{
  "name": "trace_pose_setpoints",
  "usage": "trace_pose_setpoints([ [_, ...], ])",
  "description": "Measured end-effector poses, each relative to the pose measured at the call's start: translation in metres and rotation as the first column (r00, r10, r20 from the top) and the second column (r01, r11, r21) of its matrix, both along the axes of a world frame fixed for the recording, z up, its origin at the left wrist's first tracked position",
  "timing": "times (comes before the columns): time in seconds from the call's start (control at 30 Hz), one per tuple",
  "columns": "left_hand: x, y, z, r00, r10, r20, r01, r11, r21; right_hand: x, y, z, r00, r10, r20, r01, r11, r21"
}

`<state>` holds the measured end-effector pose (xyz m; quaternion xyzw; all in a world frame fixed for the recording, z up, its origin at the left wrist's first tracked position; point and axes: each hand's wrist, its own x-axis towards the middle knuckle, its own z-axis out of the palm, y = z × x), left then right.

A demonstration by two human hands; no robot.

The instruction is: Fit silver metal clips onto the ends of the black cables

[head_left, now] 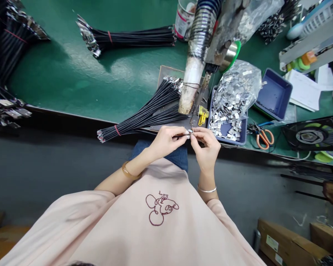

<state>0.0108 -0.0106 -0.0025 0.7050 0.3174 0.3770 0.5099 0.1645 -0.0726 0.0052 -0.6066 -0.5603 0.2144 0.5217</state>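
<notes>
At the bench edge, my left hand [170, 139] and my right hand [207, 145] meet, fingertips pinched together. My left hand is closed on a black cable, whose length trails left under the bundle. Between the fingertips shows a small silvery metal connector [190, 131], with my right fingers closed at it; its exact shape is partly hidden. Just beyond my hands lies a tied bundle of black cables [144, 116], its wire ends fanned out. To the right, a blue tray [242, 137] holds many loose metal connectors [230, 120] and a plastic bag of them.
A taped metal duct [194, 70] and a soldering iron [204, 88] angle down near my hands. A yellow clip [202, 115] sits beside the tray. Orange-handled scissors [264, 139], a second blue tray [276, 92] and a fan [312, 136] are rightward. Another cable bundle [133, 38] lies behind.
</notes>
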Motion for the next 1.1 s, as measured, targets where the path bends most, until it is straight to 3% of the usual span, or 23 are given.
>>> trace_pose_setpoints([
  [0.3,-0.002,-0.001,0.000,1.000,-0.014,0.005,0.014,0.999,0.030,0.003,0.001,-0.006,0.989,0.051,-0.135,-0.057,0.998,-0.041],
  [0.47,-0.002,0.001,-0.005,0.998,0.008,-0.063,0.009,0.965,0.264,0.002,-0.003,0.000,0.992,0.000,0.126,-0.001,1.000,0.007],
  [0.53,-0.002,0.000,-0.006,0.998,0.013,-0.065,0.006,0.957,0.288,0.000,-0.004,0.001,0.991,-0.013,0.133,0.011,1.000,0.013],
  [0.6,-0.002,-0.002,-0.006,0.999,0.003,-0.046,0.005,0.983,0.184,-0.002,-0.004,0.000,0.999,0.001,0.033,-0.001,1.000,-0.021],
  [0.67,-0.002,-0.001,-0.004,1.000,-0.015,0.025,0.016,0.999,-0.042,-0.003,-0.004,-0.003,0.999,0.004,-0.043,-0.006,0.999,-0.052],
  [0.73,-0.003,0.001,-0.001,0.991,-0.020,0.129,0.055,0.961,-0.271,-0.004,-0.004,-0.004,0.999,-0.041,-0.027,0.040,0.999,-0.037],
  [0.8,-0.002,0.005,0.002,0.977,0.001,0.211,0.086,0.912,-0.401,-0.004,-0.006,-0.004,0.993,-0.112,0.021,0.111,0.993,0.043],
  [0.87,-0.001,0.008,0.005,0.971,0.026,0.239,0.086,0.891,-0.446,-0.006,-0.008,-0.002,0.987,-0.146,0.072,0.133,0.978,0.159],
  [0.97,0.004,0.010,0.007,0.972,0.044,0.232,0.066,0.891,-0.448,-0.009,-0.010,0.001,0.971,-0.110,0.213,0.050,0.961,0.272],
  [1.03,0.007,0.010,0.007,0.973,0.059,0.222,0.045,0.899,-0.436,-0.010,-0.010,0.000,0.956,-0.097,0.277,0.016,0.959,0.281],
  [1.1,0.008,0.010,0.007,0.969,0.089,0.230,0.022,0.897,-0.441,-0.010,-0.009,-0.003,0.967,-0.109,0.232,0.049,0.968,0.247],
])
